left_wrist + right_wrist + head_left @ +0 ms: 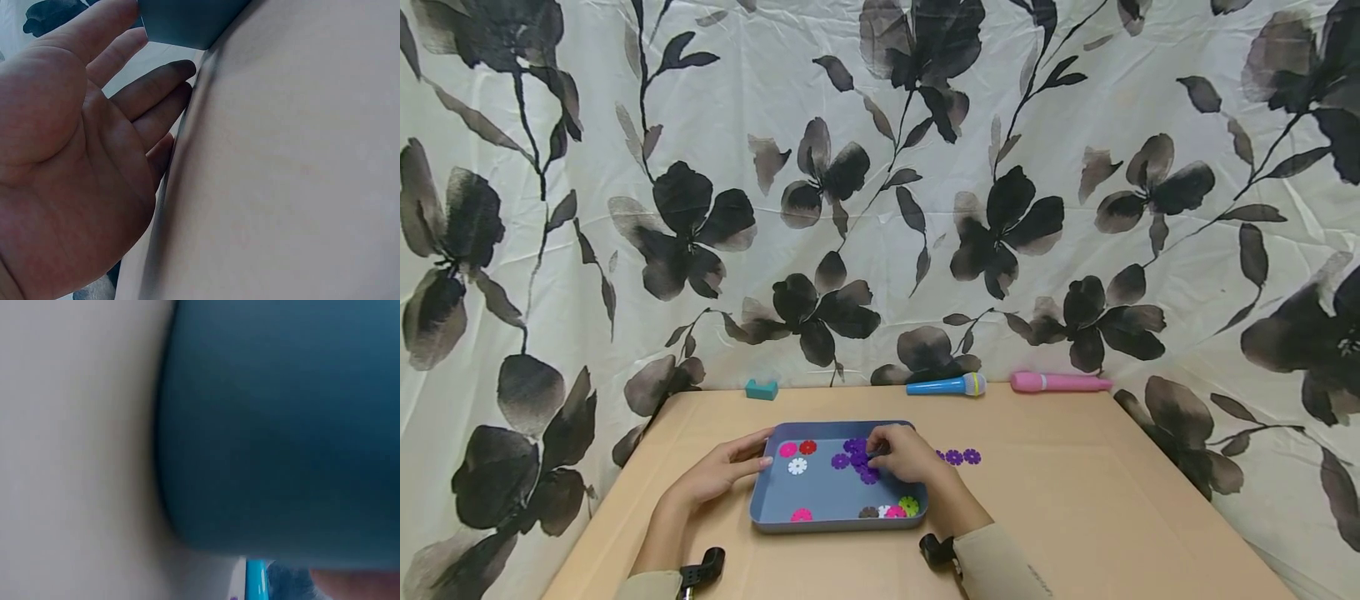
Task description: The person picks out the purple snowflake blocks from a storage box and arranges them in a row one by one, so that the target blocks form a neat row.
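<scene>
A blue-grey rectangular tray (820,500) lies on the table with several flower-shaped pieces inside. My left hand (718,471) touches its left edge with fairly straight fingers; the left wrist view shows the palm (62,137) beside the tray wall (187,22). Over the tray's right half, my right hand (904,454) has its fingers curled down, pinching a purple flower piece that they mostly hide. Around the fingertips lie more purple flower pieces (859,460). The tray wall (281,437) fills most of the right wrist view, with only a sliver of the hand (356,584) showing.
A short row of purple flowers (962,457) lies right of the tray. Pink, red, white (797,466), brown and green flowers sit inside it. Along the back edge are a teal block (762,389), a blue toy microphone (943,386) and a pink stick-like object (1060,382).
</scene>
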{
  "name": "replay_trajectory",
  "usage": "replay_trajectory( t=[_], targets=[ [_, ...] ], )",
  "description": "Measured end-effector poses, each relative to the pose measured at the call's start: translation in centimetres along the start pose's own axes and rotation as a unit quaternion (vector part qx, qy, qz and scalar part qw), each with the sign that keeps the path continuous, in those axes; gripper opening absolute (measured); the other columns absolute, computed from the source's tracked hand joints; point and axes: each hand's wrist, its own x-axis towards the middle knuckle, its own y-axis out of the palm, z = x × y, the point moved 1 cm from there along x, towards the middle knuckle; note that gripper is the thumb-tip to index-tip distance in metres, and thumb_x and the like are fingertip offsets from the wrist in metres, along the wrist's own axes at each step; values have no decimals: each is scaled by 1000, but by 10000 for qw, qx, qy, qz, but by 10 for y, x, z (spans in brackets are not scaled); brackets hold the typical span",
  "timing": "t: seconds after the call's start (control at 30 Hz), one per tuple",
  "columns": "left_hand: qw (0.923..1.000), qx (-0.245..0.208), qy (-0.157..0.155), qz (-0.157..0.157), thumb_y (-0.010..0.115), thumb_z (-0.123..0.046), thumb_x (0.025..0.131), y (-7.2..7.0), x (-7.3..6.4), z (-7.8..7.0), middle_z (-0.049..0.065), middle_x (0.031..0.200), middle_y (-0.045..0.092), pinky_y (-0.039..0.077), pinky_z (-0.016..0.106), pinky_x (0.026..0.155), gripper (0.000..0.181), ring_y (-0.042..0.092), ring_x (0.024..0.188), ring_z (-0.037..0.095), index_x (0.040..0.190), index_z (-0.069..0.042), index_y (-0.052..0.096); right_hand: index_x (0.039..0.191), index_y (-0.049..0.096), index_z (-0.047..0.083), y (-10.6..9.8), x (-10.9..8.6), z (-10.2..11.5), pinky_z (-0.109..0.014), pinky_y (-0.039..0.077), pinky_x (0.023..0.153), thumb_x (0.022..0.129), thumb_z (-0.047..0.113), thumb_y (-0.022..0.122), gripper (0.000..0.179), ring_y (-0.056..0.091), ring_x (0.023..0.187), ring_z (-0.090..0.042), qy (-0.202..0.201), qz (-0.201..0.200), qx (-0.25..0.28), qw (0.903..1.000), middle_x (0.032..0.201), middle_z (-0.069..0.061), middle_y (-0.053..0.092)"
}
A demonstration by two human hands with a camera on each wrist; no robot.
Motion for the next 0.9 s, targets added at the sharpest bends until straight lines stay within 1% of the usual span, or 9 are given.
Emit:
replay_trajectory(
  t=[0.07,0.17,0.3,0.37,0.57,0.6,0.77,0.83,0.9],
  targets=[
    [10000,15,1,13,68,-28,102,0,0,0,15,165,40,25,55,124,65,33,155,39,159,-11,42,96,72,16,2,0,2,-27,49,74,93,13,79,8,57,79,-6,139,35,-295,9995,88,9,66],
    [10000,59,9,34,68,-28,102,0,0,0,15,165,40,28,52,124,65,33,155,39,160,-11,42,94,71,18,4,-2,4,-29,48,74,92,14,80,10,57,79,-7,250,64,-553,9981,88,9,66],
    [9999,135,42,39,67,-28,102,-1,1,0,15,165,40,35,40,123,65,34,155,38,160,-11,42,91,69,18,4,-3,6,-29,47,75,91,12,81,13,55,81,-9,254,19,-637,9976,89,8,64],
    [9999,139,40,21,68,-28,102,-1,1,0,15,165,41,37,37,122,65,35,154,38,159,-10,42,90,69,18,4,-3,5,-29,48,76,90,11,81,14,55,81,-8,211,-16,-652,9976,90,8,62],
    [9999,112,28,9,68,-28,102,-1,0,0,16,164,42,30,52,123,65,35,154,39,159,-10,42,87,72,17,3,-4,3,-26,49,75,87,8,84,14,55,81,-8,116,2,-498,9987,90,7,61],
    [9999,113,21,11,68,-27,102,-1,0,0,16,164,41,32,50,123,65,35,154,39,159,-10,42,87,73,16,2,-4,3,-26,49,75,87,8,84,14,55,80,-8,95,21,-460,9989,90,6,62],
    [10000,96,18,-6,68,-29,102,-2,0,0,16,164,41,30,52,124,65,34,154,40,159,-12,43,92,78,11,-2,-5,4,-22,51,72,86,6,84,10,56,80,-7,-11,147,-256,9996,90,3,68],
    [9999,92,33,-21,68,-30,102,-2,0,0,16,164,42,27,56,123,65,34,154,40,159,-13,44,94,80,10,-4,-6,5,-21,52,72,87,6,84,9,57,80,-7,-72,191,-170,9996,91,2,70],
    [9999,102,49,-15,68,-30,102,-1,0,-1,16,164,42,27,56,123,64,35,154,39,159,-13,44,97,81,9,-8,-8,5,-21,53,72,88,7,83,10,58,81,-7,-164,198,-56,9997,94,1,71]
  ],
)
